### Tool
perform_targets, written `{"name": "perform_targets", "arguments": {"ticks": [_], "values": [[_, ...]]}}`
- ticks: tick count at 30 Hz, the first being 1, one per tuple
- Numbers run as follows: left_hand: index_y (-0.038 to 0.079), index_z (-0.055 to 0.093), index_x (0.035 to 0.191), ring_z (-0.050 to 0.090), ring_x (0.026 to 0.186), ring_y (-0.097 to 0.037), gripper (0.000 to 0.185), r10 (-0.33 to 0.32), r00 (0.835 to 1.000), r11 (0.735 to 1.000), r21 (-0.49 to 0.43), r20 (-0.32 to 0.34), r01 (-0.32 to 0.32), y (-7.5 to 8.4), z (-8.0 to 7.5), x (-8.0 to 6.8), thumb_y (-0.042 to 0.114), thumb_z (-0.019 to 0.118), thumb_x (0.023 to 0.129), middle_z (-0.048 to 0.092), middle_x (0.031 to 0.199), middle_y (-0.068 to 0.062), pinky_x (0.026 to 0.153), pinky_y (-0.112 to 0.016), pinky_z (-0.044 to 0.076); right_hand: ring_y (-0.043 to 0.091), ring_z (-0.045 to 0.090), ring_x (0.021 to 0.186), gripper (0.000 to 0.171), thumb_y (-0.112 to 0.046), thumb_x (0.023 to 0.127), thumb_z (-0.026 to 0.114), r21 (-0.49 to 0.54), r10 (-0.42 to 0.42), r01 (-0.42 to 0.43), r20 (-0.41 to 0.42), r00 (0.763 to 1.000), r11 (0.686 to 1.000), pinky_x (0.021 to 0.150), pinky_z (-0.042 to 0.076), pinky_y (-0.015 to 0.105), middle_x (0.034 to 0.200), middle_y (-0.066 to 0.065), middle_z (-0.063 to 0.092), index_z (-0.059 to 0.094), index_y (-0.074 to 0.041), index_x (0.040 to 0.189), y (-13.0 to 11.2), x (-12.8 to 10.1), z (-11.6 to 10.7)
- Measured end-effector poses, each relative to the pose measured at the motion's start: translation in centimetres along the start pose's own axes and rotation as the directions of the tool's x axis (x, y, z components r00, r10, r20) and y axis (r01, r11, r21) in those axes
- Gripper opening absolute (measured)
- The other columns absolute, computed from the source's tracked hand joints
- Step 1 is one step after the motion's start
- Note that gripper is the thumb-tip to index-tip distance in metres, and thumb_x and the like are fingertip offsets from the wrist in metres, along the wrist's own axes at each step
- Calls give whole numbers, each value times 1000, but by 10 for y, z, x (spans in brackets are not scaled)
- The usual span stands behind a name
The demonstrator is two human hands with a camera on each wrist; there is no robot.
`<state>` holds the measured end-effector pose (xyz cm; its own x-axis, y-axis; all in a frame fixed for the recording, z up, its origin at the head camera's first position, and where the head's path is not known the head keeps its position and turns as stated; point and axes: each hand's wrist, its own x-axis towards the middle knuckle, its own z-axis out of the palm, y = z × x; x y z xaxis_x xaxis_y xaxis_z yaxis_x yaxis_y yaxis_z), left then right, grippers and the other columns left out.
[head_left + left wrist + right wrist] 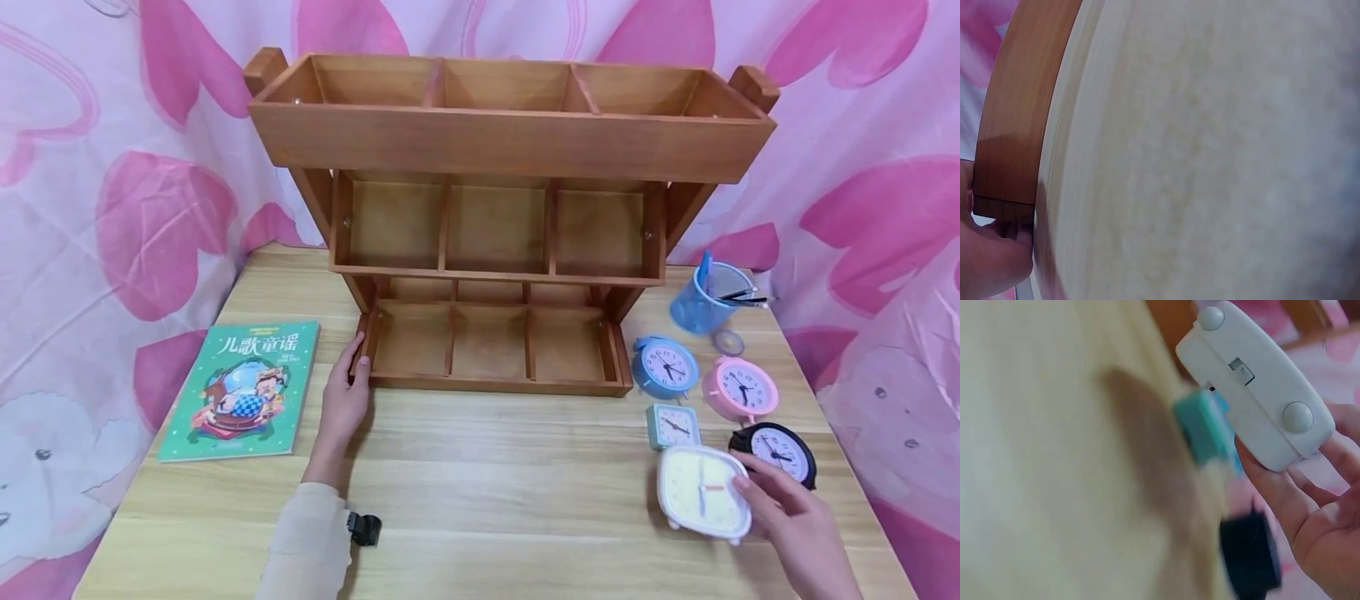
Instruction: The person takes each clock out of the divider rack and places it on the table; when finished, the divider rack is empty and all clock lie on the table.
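A white alarm clock (703, 492) with a cream dial is held up off the table by my right hand (798, 517), thumb on its front edge. In the right wrist view the clock (1260, 387) shows its underside with two round feet, and a gap separates it from the tabletop. My left hand (348, 400) holds the lower left corner of a three-tier wooden rack (510, 142). The left wrist view shows thumb and fingers about the end of the rack's wood (1013, 125). Beside the held clock are a small teal square clock (673, 426) and a black round clock (776, 454).
A blue alarm clock (665, 367) and a pink one (741, 389) stand right of the rack. Behind them are a blue mesh pen cup (705, 300) and a tape roll (728, 342). A green book (240, 392) lies on the left of the wooden table (510, 492).
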<state>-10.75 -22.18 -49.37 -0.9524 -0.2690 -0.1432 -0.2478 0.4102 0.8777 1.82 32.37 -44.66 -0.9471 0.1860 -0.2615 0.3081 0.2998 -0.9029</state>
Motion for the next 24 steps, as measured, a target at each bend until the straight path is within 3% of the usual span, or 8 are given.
{"name": "perform_targets", "arguments": {"ticks": [5, 13, 19, 21, 24], "values": [[41, 26, 151, 21, 146, -29, 47, -1, 1000, 1000, 6, -6, 1, 0, -1, 2, 38, 34, 105, 21, 160, -3, 114, -55, 26, 1, 63, 78, 54, -30, 92, 67, 14, 157, -156, -21, 987, 988, 63, 59, 29, 90, -20, 65, 51, -15, 141, 22, -4, -13], [41, 25, 151, 20, 147, -29, 47, -7, 1000, 1000, 6, 6, 7, 0, 0, 2, 38, 33, 105, 20, 161, -3, 115, -54, 25, -2, 62, 82, 51, -28, 93, 64, 65, 138, -138, -2, 990, 988, 64, 58, 27, 99, -29, 61, 52, -18, 142, 36, 3, -18], [41, 25, 151, 19, 147, -29, 47, -11, 1000, 1000, 8, 9, 11, -1, 1, 0, 39, 32, 105, 20, 161, -3, 115, -54, 25, -12, 55, 85, 55, -38, 95, 59, -108, 138, -141, -38, 990, 984, 65, 56, 21, 104, -38, 50, 46, -17, 145, 37, 9, -21], [41, 25, 151, 20, 147, -29, 47, -7, 1000, 1000, 8, 7, 7, -1, 1, 0, 38, 33, 105, 20, 160, -3, 115, -54, 25, -15, 52, 86, 59, -42, 95, 57, -176, 152, -158, -53, 987, 972, 66, 56, 20, 112, -32, 51, 44, -16, 146, 36, 10, -21], [40, 26, 151, 21, 146, -29, 47, -1, 1000, 1000, 6, 2, 1, -1, 1, 0, 37, 34, 105, 21, 160, -3, 115, -54, 25, -17, 47, 86, 67, -50, 96, 52, -264, 192, -200, -54, 980, 944, 68, 55, 18, 135, -7, 50, 37, -13, 150, 33, 10, -22]]}}
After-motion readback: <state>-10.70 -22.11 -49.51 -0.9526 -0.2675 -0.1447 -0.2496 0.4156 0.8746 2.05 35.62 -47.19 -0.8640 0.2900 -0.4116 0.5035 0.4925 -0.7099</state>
